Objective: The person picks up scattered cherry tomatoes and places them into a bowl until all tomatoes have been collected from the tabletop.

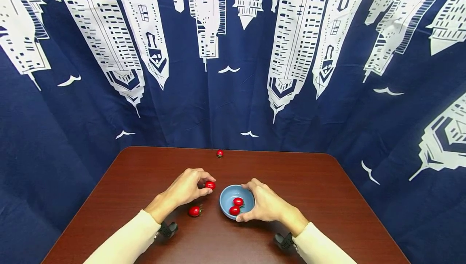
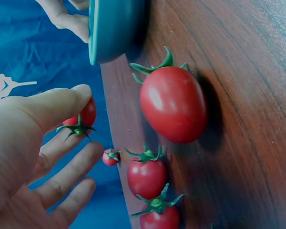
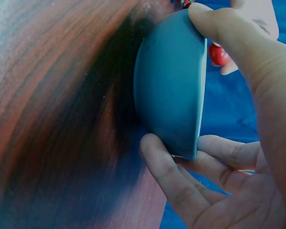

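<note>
My left hand (image 1: 187,187) pinches a small red tomato (image 1: 210,184) between thumb and fingers, just left of the blue bowl (image 1: 226,194). In the left wrist view the green stem of that tomato (image 2: 88,113) points toward the palm. My right hand (image 1: 267,203) grips the bowl by its right side, thumb at the near rim and fingers at the far side. Inside the bowl lie two tomatoes (image 1: 238,202). Another tomato (image 1: 195,211) rests on the table below my left hand. Two more tomatoes (image 2: 147,177) show in the left wrist view, hidden from the head view.
A lone tomato (image 1: 219,153) sits by the far edge of the brown wooden table (image 1: 291,167). Behind the table hangs a dark blue cloth (image 1: 225,106) printed with white buildings. Each wrist wears a black camera mount (image 1: 168,229).
</note>
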Demonstrator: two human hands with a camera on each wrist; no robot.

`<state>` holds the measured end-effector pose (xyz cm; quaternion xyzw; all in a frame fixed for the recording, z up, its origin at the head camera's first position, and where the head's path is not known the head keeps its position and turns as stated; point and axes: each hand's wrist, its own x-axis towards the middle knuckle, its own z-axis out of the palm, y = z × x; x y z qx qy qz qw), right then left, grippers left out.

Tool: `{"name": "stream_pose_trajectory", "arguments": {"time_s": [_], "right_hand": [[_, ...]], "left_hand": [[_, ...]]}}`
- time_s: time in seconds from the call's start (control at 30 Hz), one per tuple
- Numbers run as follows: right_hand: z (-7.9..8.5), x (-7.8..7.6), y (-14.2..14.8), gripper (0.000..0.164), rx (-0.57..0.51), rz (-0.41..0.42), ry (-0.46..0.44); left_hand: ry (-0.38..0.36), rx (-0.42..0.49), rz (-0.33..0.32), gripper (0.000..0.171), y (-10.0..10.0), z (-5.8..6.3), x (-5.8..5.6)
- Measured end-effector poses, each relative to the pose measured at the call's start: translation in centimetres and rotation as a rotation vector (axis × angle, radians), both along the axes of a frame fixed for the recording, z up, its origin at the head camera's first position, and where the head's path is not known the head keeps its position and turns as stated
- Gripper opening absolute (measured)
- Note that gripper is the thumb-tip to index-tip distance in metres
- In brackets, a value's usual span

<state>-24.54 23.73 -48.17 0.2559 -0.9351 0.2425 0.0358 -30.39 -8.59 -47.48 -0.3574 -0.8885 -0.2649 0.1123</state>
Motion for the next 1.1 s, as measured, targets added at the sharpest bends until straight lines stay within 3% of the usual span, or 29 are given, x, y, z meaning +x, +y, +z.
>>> {"name": "stream_pose_trajectory", "arguments": {"time_s": [0.37,1.1], "right_hand": [[0.1,-0.6,0.3,0.102,0.009,0.006,0.019],[-0.2,-0.2,-0.2,0.098,0.015,-0.002,0.016]], "left_hand": [[0.004,0.093,-0.021,0.030,0.6,0.5,0.8],[-0.061,0.091,-0.065,0.030,3.0,0.7,2.2]]}}
